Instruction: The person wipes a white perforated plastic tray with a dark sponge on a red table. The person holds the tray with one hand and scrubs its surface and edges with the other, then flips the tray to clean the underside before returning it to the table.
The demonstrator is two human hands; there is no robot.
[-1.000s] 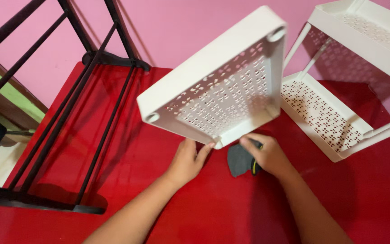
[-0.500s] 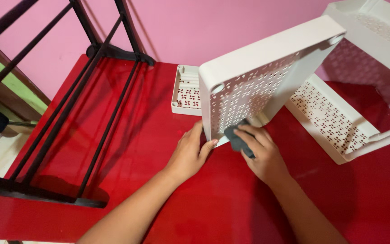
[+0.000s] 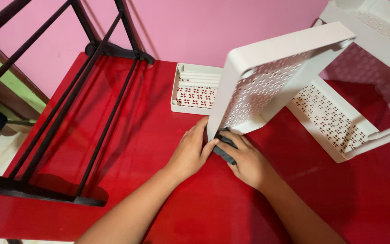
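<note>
A white perforated plastic shelf tray (image 3: pixel 267 81) stands tilted on one corner on the red table (image 3: pixel 150 149). My left hand (image 3: pixel 190 151) grips its lower left corner. My right hand (image 3: pixel 244 160) holds a dark grey cloth (image 3: pixel 223 151) pressed against the tray's bottom corner, right beside my left fingers.
A second white perforated tray (image 3: pixel 195 92) lies flat behind the held one. A white multi-tier rack (image 3: pixel 339 113) lies on its side at the right. A black metal frame (image 3: pixel 68 104) lies across the table's left side. A pink wall is behind.
The held tray has swung to the right and stands more upright, which uncovers the flat tray behind it. My right hand lifted the cloth off the table and moved it to the tray's corner.
</note>
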